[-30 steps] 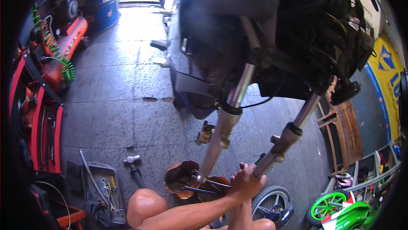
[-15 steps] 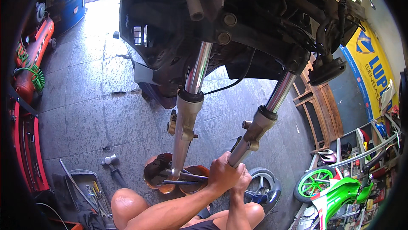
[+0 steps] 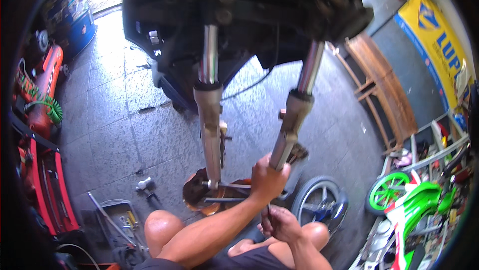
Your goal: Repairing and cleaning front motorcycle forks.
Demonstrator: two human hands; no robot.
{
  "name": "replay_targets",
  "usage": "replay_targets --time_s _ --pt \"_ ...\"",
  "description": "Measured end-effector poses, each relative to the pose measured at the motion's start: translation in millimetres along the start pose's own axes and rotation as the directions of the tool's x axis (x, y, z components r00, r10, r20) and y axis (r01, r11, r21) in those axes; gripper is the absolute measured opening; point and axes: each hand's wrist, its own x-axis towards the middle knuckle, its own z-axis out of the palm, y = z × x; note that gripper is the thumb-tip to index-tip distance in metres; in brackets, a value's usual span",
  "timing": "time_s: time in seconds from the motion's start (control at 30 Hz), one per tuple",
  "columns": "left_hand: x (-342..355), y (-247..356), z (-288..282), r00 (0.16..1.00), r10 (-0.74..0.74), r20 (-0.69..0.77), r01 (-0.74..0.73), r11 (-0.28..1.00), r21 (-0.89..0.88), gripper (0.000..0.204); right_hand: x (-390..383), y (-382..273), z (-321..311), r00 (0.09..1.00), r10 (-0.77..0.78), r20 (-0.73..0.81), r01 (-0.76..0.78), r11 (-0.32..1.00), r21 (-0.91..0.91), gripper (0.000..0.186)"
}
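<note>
— Where is the right fork leg (image 3: 290, 130) to be found?
— It is hung at a slant below the dark motorcycle front (image 3: 259, 15), to the right of the left fork leg (image 3: 209, 130).
— How is the left hand (image 3: 269, 177) placed?
— Its fingers are wrapped around the lower end of the right fork leg.
— And the right hand (image 3: 282, 224)?
— It is held just below and nearer, with its fingers drawn in narrow around a thin dark piece (image 3: 270, 212); its kind cannot be told.
— What is seen on the floor (image 3: 115, 150)?
— A copper-coloured bowl (image 3: 211, 209) is set by the left fork leg's foot. Farther left, a hammer (image 3: 145, 184) and a tool tray (image 3: 118, 203) are laid. A spoked wheel (image 3: 319, 198) is placed to the right of both hands.
</note>
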Motion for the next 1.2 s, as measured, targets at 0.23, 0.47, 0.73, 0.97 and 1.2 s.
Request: replay_targets --time_s 0.23,0.47,0.73,0.97,1.2 --pt "4.5 -3.1 -3.3 0.994 -0.045 0.095 0.048 0.999 -0.026 0.015 89.9 66.3 -21.2 0.929 -0.361 0.075 0.369 0.899 -0.236 0.032" --pt "4.0 2.3 -3.3 0.992 -0.057 0.108 0.072 0.988 -0.14 0.018 169.2 49.9 -49.9 0.409 -0.868 0.282 0.554 -0.009 -0.832 0.055" --pt "5.4 4.3 -11.1 0.979 -0.001 0.205 0.018 0.996 -0.083 0.007 119.4 -64.9 -63.7 0.774 -0.407 0.485 0.132 -0.645 -0.753 0.015" --pt "3.9 7.7 -10.3 0.982 -0.023 0.189 0.035 0.998 -0.059 0.007 51.9 -94.8 -23.7 0.889 -0.155 0.432 0.062 -0.892 -0.447 0.017" --pt "2.3 -1.3 -4.1 0.992 -0.062 0.112 0.082 0.979 -0.187 0.022 11.4 -45.8 -9.5 0.986 0.071 -0.154 -0.168 0.313 -0.935 0.032"
